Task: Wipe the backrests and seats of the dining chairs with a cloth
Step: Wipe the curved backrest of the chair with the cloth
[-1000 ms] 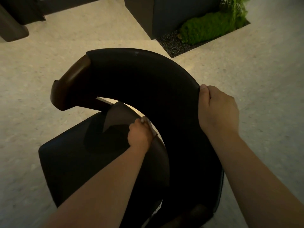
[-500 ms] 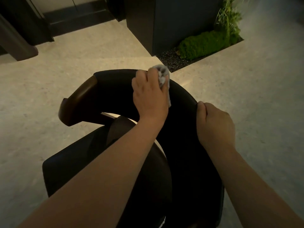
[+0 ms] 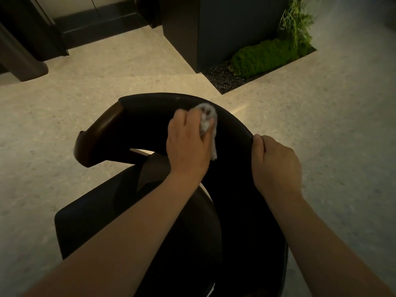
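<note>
While the left hand [image 3: 188, 142] reaches across the dining chair [image 3: 246, 211], its fingers curl round a crumpled pale grey cloth [image 3: 206, 118] and press it onto the top of the curved black backrest [image 3: 150, 108], close to the middle of the arc. Part of the cloth bunches above the knuckles, and a loose tail hangs down beside the hand against the dark upholstery. The right hand [image 3: 276, 161] grips the outer rim of the same backrest a little further round to the right; its thumb lies along the edge and its fingers are wrapped over the far side, so their tips are hidden. The two hands sit near each other but do not touch. Below the left forearm lies the black seat [image 3: 96, 211], which the cloth does not touch. At the left end of the backrest a brown wooden armrest tip [image 3: 100, 133] curves forward. The chair stands on a pale speckled floor [image 3: 64, 103]. Beyond it rises a dark column [image 3: 225, 22], with a sunken bed of black gravel [image 3: 222, 78], green moss [image 3: 263, 56] and thin leafy plants [image 3: 297, 22] beside it
</note>
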Tool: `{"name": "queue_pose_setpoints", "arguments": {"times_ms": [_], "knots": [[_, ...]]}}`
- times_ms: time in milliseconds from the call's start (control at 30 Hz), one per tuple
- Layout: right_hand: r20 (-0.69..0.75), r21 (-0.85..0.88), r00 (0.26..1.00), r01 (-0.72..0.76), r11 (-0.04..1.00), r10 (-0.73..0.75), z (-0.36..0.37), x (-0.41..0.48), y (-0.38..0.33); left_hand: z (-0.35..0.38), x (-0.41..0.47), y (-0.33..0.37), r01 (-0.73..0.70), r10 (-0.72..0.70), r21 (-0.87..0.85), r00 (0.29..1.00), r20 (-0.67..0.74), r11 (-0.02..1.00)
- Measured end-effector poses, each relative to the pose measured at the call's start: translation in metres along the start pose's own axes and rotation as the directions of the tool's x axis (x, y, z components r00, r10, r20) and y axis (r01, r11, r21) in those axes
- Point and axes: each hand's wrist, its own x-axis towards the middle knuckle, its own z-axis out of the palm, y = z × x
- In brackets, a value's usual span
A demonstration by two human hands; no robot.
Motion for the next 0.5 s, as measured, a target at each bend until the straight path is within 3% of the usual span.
{"name": "queue_pose_setpoints", "arguments": {"times_ms": [100, 267, 500], "knots": [[-0.018, 0.003, 1.0, -0.004, 1.0, 0.004, 0.0, 0.0, 0.0, 0.008, 0.022, 0.016, -0.098, 0.097, 0.066, 0.995, 0.027, 0.993], [-0.006, 0.003, 1.0, 0.007, 1.0, -0.007, -0.001, -0.001, 0.001, 0.02, 0.009, -0.001, -0.105, 0.102, 0.07, 0.994, 0.046, 0.992], [-0.004, 0.034, 1.0, 0.019, 0.999, -0.019, 0.0, 0.0, 0.003, 0.026, -0.045, -0.047, 0.099, -0.106, 0.047, 0.977, 0.187, 0.994]]}}
